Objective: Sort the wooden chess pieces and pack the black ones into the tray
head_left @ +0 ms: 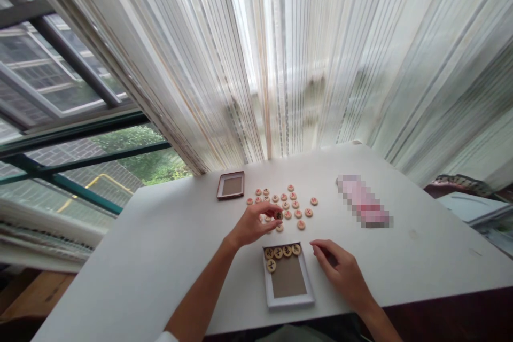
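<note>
Several round wooden game pieces (285,204) with red marks lie scattered on the white table (160,246). My left hand (254,223) reaches among them and pinches one dark-marked piece (278,215) between thumb and fingertips. A shallow white box (288,278) sits near the front edge, with several dark-marked pieces (282,251) lined along its top end. My right hand (340,267) rests on the table just right of the box, fingers curled loosely, nothing visible in it.
A brown box lid (231,185) lies at the back left of the pieces. A pink blurred object (364,201) lies to the right. Striped curtains (304,53) hang behind the table and an open window (60,96) is at the left.
</note>
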### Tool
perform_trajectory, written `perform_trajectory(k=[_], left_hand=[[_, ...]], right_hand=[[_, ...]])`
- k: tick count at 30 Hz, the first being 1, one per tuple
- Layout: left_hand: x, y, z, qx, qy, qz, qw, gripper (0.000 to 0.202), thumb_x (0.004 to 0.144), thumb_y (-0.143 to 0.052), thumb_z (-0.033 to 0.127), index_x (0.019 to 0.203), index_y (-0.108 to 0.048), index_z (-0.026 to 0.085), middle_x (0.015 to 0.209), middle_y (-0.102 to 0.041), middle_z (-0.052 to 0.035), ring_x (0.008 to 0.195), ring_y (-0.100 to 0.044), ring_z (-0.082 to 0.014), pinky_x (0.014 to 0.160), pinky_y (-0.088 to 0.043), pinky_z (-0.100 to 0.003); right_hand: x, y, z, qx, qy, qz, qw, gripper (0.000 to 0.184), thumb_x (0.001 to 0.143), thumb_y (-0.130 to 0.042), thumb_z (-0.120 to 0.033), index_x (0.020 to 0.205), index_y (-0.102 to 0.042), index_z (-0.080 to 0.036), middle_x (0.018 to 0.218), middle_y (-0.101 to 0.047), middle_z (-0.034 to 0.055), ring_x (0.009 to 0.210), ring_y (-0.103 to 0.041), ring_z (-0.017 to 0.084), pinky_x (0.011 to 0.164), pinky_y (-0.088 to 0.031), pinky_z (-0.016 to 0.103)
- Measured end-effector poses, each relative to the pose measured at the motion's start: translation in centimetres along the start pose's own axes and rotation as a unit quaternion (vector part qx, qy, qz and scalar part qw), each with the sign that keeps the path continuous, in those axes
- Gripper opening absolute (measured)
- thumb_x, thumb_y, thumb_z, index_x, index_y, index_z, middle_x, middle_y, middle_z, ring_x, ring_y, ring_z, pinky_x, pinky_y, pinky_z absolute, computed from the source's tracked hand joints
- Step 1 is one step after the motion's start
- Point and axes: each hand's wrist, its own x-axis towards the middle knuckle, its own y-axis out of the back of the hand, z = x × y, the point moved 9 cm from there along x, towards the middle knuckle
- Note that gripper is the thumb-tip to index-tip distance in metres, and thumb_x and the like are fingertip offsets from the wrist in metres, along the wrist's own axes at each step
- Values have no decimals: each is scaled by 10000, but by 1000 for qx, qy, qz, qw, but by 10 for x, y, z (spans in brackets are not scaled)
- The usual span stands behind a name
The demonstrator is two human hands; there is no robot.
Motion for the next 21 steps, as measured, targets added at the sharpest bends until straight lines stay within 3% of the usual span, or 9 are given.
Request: perform_trajectory(k=[5, 9, 15, 21], left_hand=[[-42, -17, -11, -125, 88, 35, 988, 338, 816, -754, 330, 1102, -722, 154, 947, -750, -76, 833, -709, -178, 815, -595, -307], [-64, -36, -14, -211, 132, 52, 967, 391, 793, -778, 344, 1131, -721, 155, 1033, -757, -98, 938, -729, -221, 893, -592, -340], [-79, -55, -13, -310, 149, 56, 938, 454, 832, -744, 366, 1214, -673, 130, 1113, -744, -132, 1013, -724, -255, 969, -564, -388], [-87, -63, -12, -344, 149, 33, 927, 472, 877, -696, 372, 1279, -622, 137, 1191, -717, -138, 1082, -702, -262, 987, -556, -387]], right_hand=[[-1, -1, 2, -12, -7, -4, 1000, 233, 953, -556, -396, 1027, -707, -235, 1001, -756, 57, 892, -718, 229, 815, -573, 313], [-2, -1, 1, -10, -15, 2, 1000, 258, 944, -559, -424, 1032, -704, -229, 942, -759, 57, 839, -722, 231, 786, -577, 323], [-3, -2, 3, -7, -24, 6, 1000, 263, 933, -571, -437, 1033, -701, -232, 916, -759, 43, 812, -727, 222, 767, -574, 313], [-8, 0, 1, -12, -20, 25, 999, 254, 931, -579, -428, 1028, -700, -227, 918, -751, 50, 819, -720, 223, 781, -563, 321]])
